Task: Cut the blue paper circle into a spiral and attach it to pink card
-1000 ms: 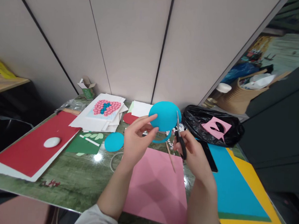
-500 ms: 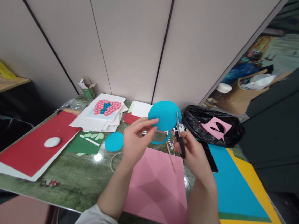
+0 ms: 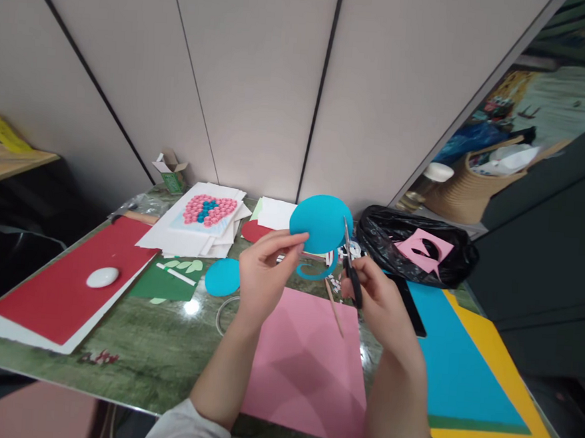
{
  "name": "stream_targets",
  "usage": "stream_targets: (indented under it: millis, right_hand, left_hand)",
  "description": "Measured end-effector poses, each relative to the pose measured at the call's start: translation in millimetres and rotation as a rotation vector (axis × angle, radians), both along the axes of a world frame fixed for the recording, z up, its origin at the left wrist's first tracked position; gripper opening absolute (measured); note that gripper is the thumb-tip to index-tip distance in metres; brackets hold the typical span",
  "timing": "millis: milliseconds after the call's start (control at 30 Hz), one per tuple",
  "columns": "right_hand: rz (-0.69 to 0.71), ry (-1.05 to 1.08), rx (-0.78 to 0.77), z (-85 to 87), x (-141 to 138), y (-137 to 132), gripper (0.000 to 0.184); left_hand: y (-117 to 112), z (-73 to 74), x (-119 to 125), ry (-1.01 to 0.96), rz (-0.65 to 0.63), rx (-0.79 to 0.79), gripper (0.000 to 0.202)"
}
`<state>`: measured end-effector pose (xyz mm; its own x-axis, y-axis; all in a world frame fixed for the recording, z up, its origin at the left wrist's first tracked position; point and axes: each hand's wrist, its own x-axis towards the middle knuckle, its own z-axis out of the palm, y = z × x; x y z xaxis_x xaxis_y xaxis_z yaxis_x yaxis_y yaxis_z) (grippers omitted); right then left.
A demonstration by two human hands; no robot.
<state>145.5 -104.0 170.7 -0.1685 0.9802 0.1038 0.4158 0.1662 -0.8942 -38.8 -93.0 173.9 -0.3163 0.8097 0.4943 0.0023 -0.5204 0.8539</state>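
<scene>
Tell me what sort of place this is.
Likely a craft corner, perhaps at home or in a studio. The scissors in the right hand, at a blue paper disc, the large pink sheet on the table and the pink and blue picture suggest it.

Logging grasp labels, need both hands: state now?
Left hand: closed, pinching the blue paper disc.
Right hand: closed on the scissors, blades at the disc's edge.

Scissor handles partly hidden by right fingers; pink seat cut off by bottom edge.
</scene>
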Motion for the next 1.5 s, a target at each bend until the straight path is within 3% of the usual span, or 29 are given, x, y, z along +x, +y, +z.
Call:
stream_targets:
  millis: [367,633,1100,1500]
  right_hand:
    - [0.010,0.002,0.003,-1.8,1.4,-1.1,0.009]
    - [0.029,0.053,-0.034,-2.6,0.4,-1.7,0.008]
    - [0.007,0.069,0.001,1.7,0.3,-1.6,0.012]
    - [0.003,0.057,0.006,0.8,0.0,-2.8,0.014]
  left_hand:
    - [0.1,-0.4,1.0,-0.016,0.037,-0.006,0.020]
    - [2.3,-2.1,1.7,-0.038,0.045,0.032,0.036]
    - [-0.4,0.0,1.3,0.021,-0.097,-0.017,0.035]
    - [-0.8,-0.9,0.8,0.022,-0.082,-0.011,0.032]
